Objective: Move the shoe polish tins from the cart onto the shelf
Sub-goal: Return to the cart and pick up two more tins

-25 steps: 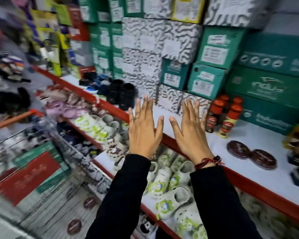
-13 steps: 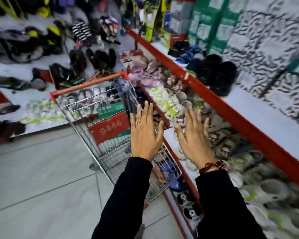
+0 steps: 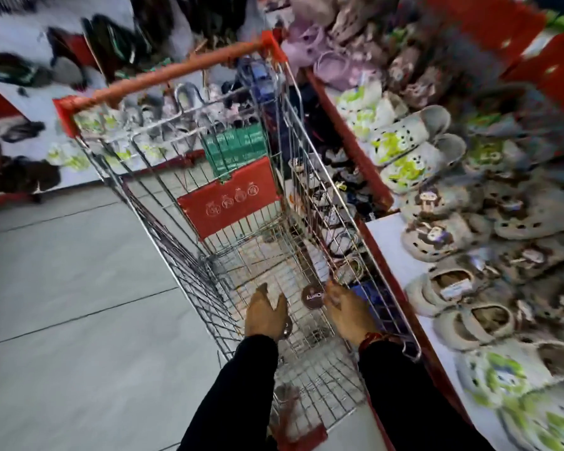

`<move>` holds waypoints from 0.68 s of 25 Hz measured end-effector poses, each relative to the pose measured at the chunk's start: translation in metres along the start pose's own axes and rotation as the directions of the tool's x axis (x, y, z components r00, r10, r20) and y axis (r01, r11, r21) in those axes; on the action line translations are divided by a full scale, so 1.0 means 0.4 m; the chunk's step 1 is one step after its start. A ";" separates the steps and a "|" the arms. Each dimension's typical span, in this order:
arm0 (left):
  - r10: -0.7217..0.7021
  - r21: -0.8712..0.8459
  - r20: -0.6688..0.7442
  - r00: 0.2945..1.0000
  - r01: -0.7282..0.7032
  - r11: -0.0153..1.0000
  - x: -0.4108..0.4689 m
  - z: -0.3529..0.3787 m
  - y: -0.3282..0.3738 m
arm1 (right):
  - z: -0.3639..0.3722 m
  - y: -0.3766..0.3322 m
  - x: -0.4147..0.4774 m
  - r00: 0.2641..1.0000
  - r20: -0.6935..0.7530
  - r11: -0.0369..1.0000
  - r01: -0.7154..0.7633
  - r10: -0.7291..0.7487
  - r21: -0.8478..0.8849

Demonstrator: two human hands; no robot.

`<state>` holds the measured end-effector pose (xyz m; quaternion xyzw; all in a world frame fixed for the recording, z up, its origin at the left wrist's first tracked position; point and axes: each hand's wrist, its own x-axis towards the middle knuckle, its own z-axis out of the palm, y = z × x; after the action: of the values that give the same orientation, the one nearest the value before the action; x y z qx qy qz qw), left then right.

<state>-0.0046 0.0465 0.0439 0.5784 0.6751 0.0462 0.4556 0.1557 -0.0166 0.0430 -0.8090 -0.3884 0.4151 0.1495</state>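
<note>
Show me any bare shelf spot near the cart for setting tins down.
One white patch of the lower shelf is bare, bordered by the cart on the left and brown-faced clogs on the right. Elsewhere that shelf is packed with clogs. Inside the cart, open wire floor lies ahead of both hands, left hand and right hand, around the tin.

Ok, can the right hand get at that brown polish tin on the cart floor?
Probably yes: the right hand is already down inside the cart, right beside the tin, with nothing between them.
</note>
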 end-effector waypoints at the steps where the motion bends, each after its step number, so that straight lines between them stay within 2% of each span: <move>1: -0.127 -0.062 0.071 0.989 0.131 0.989 0.043 0.046 -0.020 | 0.031 0.025 0.047 0.998 0.004 0.997 -0.057 0.057 0.044; 3: -0.298 -0.073 0.135 0.945 0.310 0.948 0.103 0.126 -0.061 | 0.083 0.063 0.122 0.986 -0.023 0.980 -0.159 0.163 0.117; 5: -0.408 0.017 0.090 0.909 0.408 0.913 0.159 0.197 -0.111 | 0.136 0.094 0.200 0.968 -0.031 0.949 -0.239 0.250 0.204; 7: -0.503 0.023 0.023 0.864 0.502 0.864 0.199 0.247 -0.157 | 0.175 0.118 0.269 0.954 -0.042 0.935 -0.282 0.297 0.216; 9: -0.537 -0.015 0.000 0.843 0.537 0.843 0.226 0.280 -0.195 | 0.205 0.144 0.317 0.946 -0.080 0.941 -0.300 0.315 0.156; 14: -0.501 -0.016 0.025 0.865 0.501 0.865 0.264 0.325 -0.241 | 0.247 0.179 0.352 0.944 -0.121 0.943 -0.319 0.307 -0.096; 15: -0.513 -0.052 0.029 0.858 0.514 0.856 0.268 0.324 -0.242 | 0.250 0.181 0.352 0.941 -0.127 0.938 -0.329 0.315 -0.112; 17: -0.527 -0.087 0.030 0.850 0.527 0.845 0.270 0.317 -0.247 | 0.254 0.181 0.348 0.934 -0.161 0.944 -0.329 0.320 -0.031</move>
<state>0.0162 0.0444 -0.1487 0.3494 0.8038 -0.0508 0.4787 0.1614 0.0326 -0.1374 -0.8955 -0.2484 0.3593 0.0851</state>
